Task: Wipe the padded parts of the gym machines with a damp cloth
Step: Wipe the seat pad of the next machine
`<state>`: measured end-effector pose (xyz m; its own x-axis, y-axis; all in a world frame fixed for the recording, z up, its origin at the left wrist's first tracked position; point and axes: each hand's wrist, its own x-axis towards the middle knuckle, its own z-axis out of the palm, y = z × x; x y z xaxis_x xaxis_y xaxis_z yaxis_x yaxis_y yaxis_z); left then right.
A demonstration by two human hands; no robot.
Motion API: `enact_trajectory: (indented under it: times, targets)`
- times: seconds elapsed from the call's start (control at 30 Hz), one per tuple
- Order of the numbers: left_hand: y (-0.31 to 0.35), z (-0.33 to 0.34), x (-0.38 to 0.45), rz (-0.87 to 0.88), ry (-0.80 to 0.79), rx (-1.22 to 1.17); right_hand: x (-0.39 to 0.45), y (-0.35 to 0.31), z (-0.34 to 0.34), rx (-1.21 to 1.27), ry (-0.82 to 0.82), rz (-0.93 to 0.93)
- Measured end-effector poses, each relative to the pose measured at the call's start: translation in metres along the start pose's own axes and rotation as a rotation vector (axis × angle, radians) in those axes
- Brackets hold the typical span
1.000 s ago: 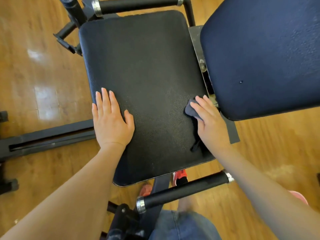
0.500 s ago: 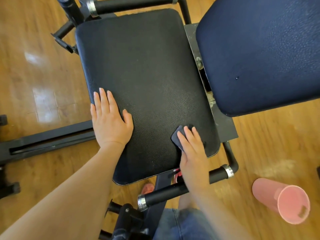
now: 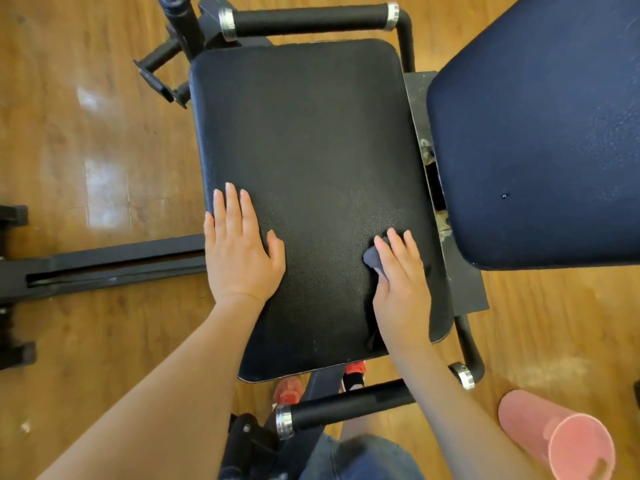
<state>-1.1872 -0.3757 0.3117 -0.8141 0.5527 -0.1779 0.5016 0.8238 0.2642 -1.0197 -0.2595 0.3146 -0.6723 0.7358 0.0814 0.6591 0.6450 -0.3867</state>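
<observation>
wiping black seat pad (image 3: 311, 161) – your right hand (image 3: 401, 282) presses cloth (image 3: 372, 259) flat, left hand (image 3: 239, 251) rests flat, empty. risks: wadded cloth skips far corners – elbow tips pink cup (image 3: 561, 441).

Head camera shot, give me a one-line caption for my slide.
Right hand presses a dark cloth across the black seat pad while the left hand rests flat on it.

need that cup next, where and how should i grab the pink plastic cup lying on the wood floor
Take the pink plastic cup around its side wall, near the middle, coming down from above. It lies on its side on the wooden floor, open mouth facing the camera, so the rounded wall is exposed on top, and fingers and thumb can probably close across it.
</observation>
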Motion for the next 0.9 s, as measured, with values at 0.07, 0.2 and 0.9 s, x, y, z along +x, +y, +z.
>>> enact_trajectory:
  times: [0.07, 0.2, 0.9]
  targets:
    - [0.0, 0.001, 0.0, -0.003, 0.002, -0.002, 0.029, -0.006, 0.006, -0.003, -0.029, -0.045]
    - [-0.001, 0.002, 0.0, -0.009, -0.009, -0.029, 0.094, -0.02, 0.022, 0.053, -0.057, -0.084]
    - [-0.003, 0.003, 0.003, -0.032, -0.041, 0.078, 0.27, -0.042, 0.047, 0.063, -0.154, -0.278]
